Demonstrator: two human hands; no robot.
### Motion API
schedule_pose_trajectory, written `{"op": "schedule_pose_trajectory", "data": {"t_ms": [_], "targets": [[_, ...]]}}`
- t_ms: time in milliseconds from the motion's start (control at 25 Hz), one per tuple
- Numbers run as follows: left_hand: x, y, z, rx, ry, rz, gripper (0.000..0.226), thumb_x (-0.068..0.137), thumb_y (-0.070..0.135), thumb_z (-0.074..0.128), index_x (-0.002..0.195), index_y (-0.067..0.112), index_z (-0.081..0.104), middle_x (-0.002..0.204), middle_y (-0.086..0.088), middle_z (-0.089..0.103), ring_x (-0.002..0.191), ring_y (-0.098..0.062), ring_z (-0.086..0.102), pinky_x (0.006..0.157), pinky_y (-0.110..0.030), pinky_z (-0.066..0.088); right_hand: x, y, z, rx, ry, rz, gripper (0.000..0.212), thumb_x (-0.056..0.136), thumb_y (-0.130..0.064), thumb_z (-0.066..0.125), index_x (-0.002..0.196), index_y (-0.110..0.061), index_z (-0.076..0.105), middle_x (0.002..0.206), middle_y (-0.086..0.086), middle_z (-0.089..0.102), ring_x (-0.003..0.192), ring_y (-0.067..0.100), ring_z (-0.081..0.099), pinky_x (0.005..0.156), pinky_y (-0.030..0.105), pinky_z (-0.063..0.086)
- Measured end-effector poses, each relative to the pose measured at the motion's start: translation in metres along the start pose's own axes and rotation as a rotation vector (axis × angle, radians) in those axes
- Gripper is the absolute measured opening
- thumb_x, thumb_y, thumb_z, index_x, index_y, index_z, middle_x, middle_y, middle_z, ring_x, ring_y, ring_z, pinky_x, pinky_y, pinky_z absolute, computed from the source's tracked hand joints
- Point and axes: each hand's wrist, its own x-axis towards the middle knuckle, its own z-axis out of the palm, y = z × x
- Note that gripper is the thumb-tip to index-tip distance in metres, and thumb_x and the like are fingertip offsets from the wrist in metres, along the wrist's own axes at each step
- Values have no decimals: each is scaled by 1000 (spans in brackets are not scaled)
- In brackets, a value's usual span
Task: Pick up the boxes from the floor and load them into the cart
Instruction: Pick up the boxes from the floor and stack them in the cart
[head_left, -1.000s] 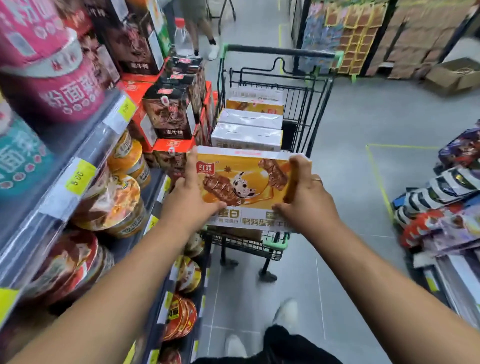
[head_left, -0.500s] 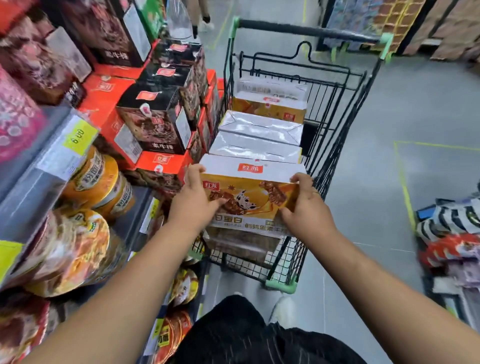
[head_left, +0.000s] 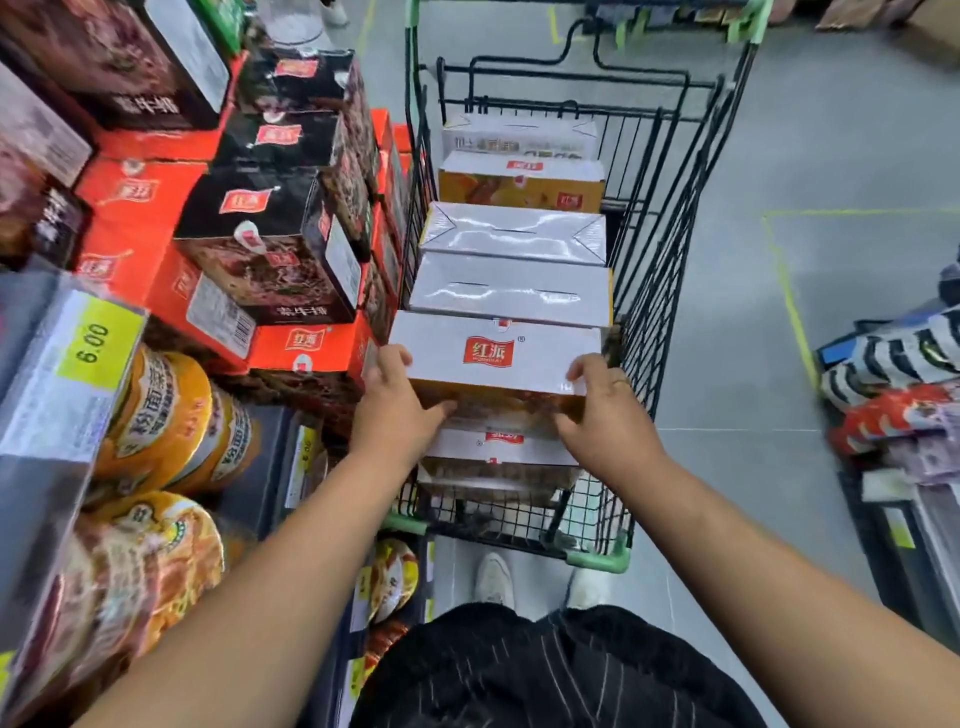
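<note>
A black wire cart (head_left: 670, 249) with green corner trim stands right in front of me. Inside it lie several white-topped, orange-sided boxes in a row. I hold the nearest box (head_left: 493, 353), white top with a red logo, at the cart's near end, over another box (head_left: 498, 457) of the same kind. My left hand (head_left: 395, 410) grips its left end, thumb on the front face. My right hand (head_left: 605, 410) grips its right end the same way. The box is level and sits between the cart walls.
Shelves on the left carry black and orange boxes (head_left: 270, 234) and noodle bowls (head_left: 171, 421) with a yellow price tag. Packaged goods (head_left: 898, 395) are stacked low on the right. Grey floor with yellow lines spreads to the right of the cart. My shoes (head_left: 493, 577) stand behind it.
Both hands have carried the box forward and down into the near end of the cart, tipping it so its white top faces up. I have leaned closer over the cart.
</note>
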Motion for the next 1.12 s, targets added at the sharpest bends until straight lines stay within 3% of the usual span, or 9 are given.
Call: {"op": "schedule_pose_trajectory", "data": {"t_ms": [120,240,320,480,600,800,960,1120], "targets": [[-1,0,2,-8,-23,-17,65,78,39,76,120,20,30,132,-14,38,107,-38,52,86,-42,47,-2,1,1,13,46,-2,40,87,-18,63,120,-23,41,121,12,47,86,23,50,70,28,36],[-1,7,2,103,11,14,79,73,49,77,130,24,29,148,-12,14,133,-38,28,107,-46,36,-5,5,-4,3,81,1,47,86,-22,66,127,-24,42,130,10,45,100,28,55,72,28,37],[-2,18,1,147,76,121,86,70,55,76,135,27,28,152,-10,8,140,-38,12,114,-50,25,-6,6,-8,7,96,3,57,84,-25,69,133,-26,40,136,9,42,107,30,56,79,31,40],[-3,64,-1,190,25,391,91,75,57,70,145,28,19,157,-10,10,146,-32,1,120,-45,6,-18,16,-25,48,209,33,69,81,-32,72,140,-30,36,137,8,40,119,29,51,92,34,43],[-13,102,7,198,-28,564,93,79,57,67,149,27,14,158,-9,11,147,-29,3,119,-40,1,-41,32,-43,80,306,90,76,79,-37,74,143,-33,33,139,7,37,124,28,47,99,37,42],[-50,166,35,73,-151,805,92,77,50,71,149,25,19,154,-8,26,144,-27,21,118,-44,21,-100,79,-82,126,487,236,80,77,-40,75,144,-36,31,141,6,34,127,26,44,101,36,41],[-105,220,59,44,-234,982,92,79,45,71,151,24,18,154,-9,26,143,-27,23,116,-46,23,-166,123,-114,146,626,342,86,76,-43,76,146,-37,27,144,4,32,127,24,43,99,38,43],[-187,280,95,33,-322,1177,95,81,46,69,153,27,10,154,-4,25,142,-25,26,115,-43,26,-261,176,-145,153,782,444,87,76,-44,77,147,-36,26,144,1,32,126,20,42,98,29,37]]}}
